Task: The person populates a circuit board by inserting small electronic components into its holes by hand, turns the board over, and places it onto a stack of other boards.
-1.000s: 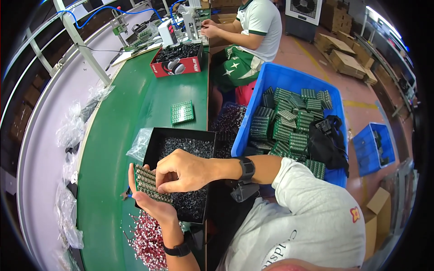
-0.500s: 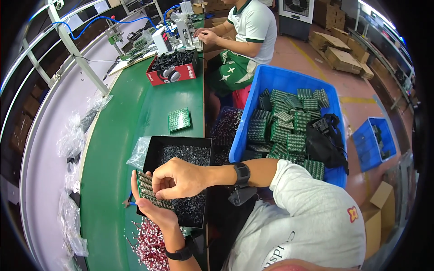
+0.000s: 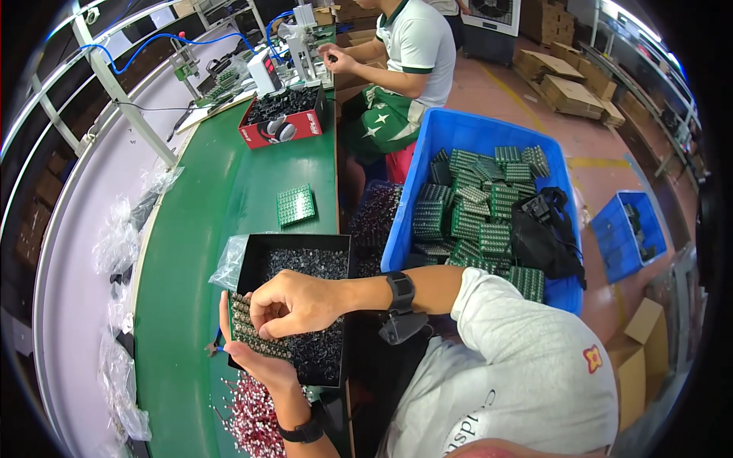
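A green circuit board panel [image 3: 248, 336], covered with rows of small metallic parts, rests tilted in my left hand [image 3: 267, 370]. The left fingers run along its far edge, with the thumb side at the near edge. My right hand [image 3: 298, 301] is over the panel, its thumb and fingers pinched together at the board's surface. Whatever sits between those fingertips is hidden. Both hands are above a black tray [image 3: 346, 259] of small loose black parts [image 3: 321, 359]. Close to my left wrist lies a heap of red and white wire pieces [image 3: 252, 416].
Another green board panel [image 3: 295, 206] lies on the green table [image 3: 191, 252]. Beyond it stands a red box [image 3: 294, 133] of black parts. On my right is a blue bin [image 3: 397, 237] piled with board panels and a black bag [image 3: 546, 240]. A co-worker [image 3: 416, 49] sits farther along.
The whole view has shifted slightly. My hands keep nearly the same pose at the panel. The co-worker's hands have moved a little.
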`<state>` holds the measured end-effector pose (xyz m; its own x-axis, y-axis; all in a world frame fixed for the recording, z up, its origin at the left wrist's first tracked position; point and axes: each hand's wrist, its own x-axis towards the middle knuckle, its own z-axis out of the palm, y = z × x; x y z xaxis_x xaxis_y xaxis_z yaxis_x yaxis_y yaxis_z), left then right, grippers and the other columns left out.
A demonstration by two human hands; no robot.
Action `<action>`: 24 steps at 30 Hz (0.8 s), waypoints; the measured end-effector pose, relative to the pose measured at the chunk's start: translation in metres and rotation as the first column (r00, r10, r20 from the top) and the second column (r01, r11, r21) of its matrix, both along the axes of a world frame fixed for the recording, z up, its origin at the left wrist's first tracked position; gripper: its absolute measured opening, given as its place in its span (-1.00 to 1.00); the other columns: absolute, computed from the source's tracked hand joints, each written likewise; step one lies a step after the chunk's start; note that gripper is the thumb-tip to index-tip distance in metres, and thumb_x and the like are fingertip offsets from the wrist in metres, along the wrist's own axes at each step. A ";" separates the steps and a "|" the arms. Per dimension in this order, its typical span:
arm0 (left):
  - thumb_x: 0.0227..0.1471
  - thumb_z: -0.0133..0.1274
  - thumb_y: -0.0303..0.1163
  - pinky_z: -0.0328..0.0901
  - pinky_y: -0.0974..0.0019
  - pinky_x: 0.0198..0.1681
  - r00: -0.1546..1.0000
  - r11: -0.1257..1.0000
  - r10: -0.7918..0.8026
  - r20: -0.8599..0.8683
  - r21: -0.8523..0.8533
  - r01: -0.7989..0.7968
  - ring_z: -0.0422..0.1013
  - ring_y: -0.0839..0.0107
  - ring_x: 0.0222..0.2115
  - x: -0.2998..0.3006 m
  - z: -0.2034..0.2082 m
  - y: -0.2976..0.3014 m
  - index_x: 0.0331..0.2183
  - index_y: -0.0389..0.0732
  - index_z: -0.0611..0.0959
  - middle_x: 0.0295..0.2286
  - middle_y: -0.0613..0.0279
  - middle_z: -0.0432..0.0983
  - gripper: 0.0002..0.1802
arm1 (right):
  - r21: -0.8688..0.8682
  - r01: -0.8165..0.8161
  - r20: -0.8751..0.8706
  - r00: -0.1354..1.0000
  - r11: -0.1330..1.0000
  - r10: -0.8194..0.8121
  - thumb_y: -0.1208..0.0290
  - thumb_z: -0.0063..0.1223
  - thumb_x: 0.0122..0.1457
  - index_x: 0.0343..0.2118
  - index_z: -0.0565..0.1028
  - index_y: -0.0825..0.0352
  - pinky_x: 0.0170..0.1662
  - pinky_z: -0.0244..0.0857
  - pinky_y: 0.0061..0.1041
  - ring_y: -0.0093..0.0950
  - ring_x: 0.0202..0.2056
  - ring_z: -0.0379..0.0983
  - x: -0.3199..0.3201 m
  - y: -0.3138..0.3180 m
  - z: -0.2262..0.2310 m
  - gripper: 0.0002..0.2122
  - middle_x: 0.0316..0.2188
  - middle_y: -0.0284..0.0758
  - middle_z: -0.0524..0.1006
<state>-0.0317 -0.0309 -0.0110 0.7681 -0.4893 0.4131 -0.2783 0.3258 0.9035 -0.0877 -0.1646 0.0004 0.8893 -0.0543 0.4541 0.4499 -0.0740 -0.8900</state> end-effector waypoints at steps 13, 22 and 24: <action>0.25 -0.52 0.32 0.27 0.19 0.09 0.997 0.997 -0.070 -0.026 0.007 0.070 0.41 0.20 -0.04 -0.003 -0.001 0.008 0.25 -0.32 0.20 -0.04 -0.04 0.42 -0.07 | 0.033 0.158 0.162 0.974 0.987 -0.161 0.45 0.27 0.12 -0.33 0.54 0.40 -0.44 0.32 -0.64 -0.70 -0.51 0.41 0.000 0.017 0.004 -0.85 -0.53 -0.39 0.52; 0.29 -0.52 0.19 0.24 0.27 0.13 0.872 0.919 -0.353 -0.340 -0.303 0.254 0.39 0.32 0.01 0.014 0.000 0.002 0.21 -0.36 0.32 -0.02 0.08 0.48 -0.15 | 0.075 0.200 -0.030 0.980 0.977 -0.198 0.59 0.10 0.19 -0.32 0.52 0.44 -0.31 0.38 -0.67 -0.71 -0.41 0.46 -0.011 0.002 0.012 -0.96 -0.42 -0.41 0.55; 0.28 -0.53 0.17 0.26 0.25 0.11 0.863 0.925 -0.343 -0.371 -0.295 0.240 0.41 0.31 -0.01 0.014 0.004 0.006 0.21 -0.36 0.32 -0.04 0.07 0.49 -0.16 | 0.021 0.175 -0.008 0.985 0.984 -0.175 0.59 0.12 0.18 -0.32 0.52 0.44 -0.33 0.39 -0.69 -0.71 -0.40 0.48 -0.004 0.006 0.007 -0.95 -0.41 -0.40 0.55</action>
<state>-0.0172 -0.0251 -0.0075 0.7288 -0.6473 0.2232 0.2391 0.5461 0.8029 -0.0922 -0.1587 0.0076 0.8680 -0.2189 0.4456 0.4262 -0.1321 -0.8950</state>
